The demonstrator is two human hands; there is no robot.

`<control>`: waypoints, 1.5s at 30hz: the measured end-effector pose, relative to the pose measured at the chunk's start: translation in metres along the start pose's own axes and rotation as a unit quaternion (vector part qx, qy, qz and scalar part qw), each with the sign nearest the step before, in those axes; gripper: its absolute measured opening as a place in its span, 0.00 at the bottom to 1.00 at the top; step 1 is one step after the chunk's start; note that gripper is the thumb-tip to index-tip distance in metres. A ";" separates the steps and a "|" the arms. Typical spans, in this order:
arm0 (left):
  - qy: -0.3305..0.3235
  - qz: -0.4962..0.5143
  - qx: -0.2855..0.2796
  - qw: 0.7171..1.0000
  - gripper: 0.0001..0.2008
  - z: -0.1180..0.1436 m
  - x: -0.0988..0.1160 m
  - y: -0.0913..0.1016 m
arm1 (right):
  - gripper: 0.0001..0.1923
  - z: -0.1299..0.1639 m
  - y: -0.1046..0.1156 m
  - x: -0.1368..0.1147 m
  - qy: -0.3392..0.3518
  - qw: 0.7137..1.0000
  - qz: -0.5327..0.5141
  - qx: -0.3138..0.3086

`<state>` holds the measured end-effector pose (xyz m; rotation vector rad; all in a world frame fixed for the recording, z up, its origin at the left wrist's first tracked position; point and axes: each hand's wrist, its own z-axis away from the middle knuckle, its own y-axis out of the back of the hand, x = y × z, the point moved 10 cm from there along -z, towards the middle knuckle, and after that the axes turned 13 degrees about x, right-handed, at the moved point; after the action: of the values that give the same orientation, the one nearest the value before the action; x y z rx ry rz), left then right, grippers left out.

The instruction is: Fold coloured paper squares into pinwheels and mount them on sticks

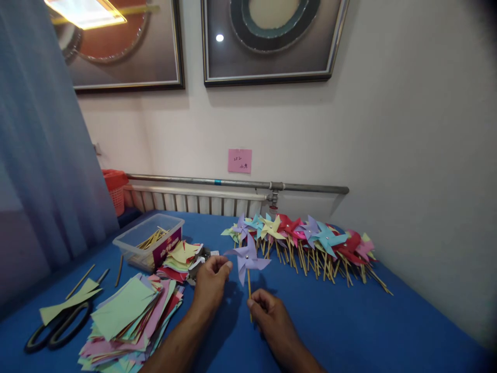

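A purple paper pinwheel stands upright on a thin wooden stick above the blue table. My right hand pinches the stick near its lower end. My left hand is beside the pinwheel, fingertips at the tip of its left blade. A row of finished pinwheels in several colours lies behind, along the back of the table.
A fanned stack of coloured paper squares lies front left, with black scissors under a green sheet. A clear plastic box holds sticks. More cut paper sits beside it. A radiator and pipe run along the wall.
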<state>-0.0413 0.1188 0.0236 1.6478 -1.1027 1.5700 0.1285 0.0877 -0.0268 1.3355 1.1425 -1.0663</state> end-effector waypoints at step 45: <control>0.076 0.026 -0.102 0.992 0.12 0.036 -0.029 -0.040 | 0.13 -0.003 0.005 -0.001 0.014 1.000 -0.001 0.019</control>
<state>0.0119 0.1111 -0.0043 1.3539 -1.1899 1.5324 0.1333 0.0901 -0.0247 1.3831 1.1485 -1.0793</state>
